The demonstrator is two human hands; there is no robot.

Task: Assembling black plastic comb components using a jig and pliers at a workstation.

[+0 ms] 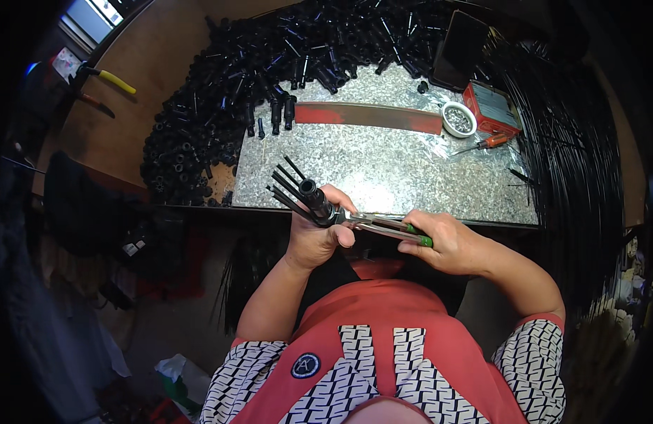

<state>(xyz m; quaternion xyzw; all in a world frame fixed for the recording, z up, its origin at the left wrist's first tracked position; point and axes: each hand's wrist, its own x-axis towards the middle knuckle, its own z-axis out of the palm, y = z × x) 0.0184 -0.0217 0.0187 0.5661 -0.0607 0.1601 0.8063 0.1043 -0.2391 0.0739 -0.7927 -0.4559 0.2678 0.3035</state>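
Just past the near edge of the table, my left hand (pixel 309 244) is wrapped round a black tubular part (pixel 313 198) that tilts up and away. Several thin black strands (pixel 287 187) stick out beside it to the upper left. A pair of pliers (pixel 391 227) with metal arms and green grip ends is in my closed right hand (pixel 445 242). Its jaws meet the near end of the tubular part, close to my left thumb. Whether they pinch the part or something small on it cannot be made out.
A large heap of black tubular parts (pixel 192 134) covers the back and left. On the speckled tabletop (pixel 383 166) lie a red strip (pixel 369 118), a white bowl (pixel 459 120) of small metal pieces, a red box (pixel 492 106) and a screwdriver (pixel 490 142). Long black strands (pixel 573 155) hang at the right.
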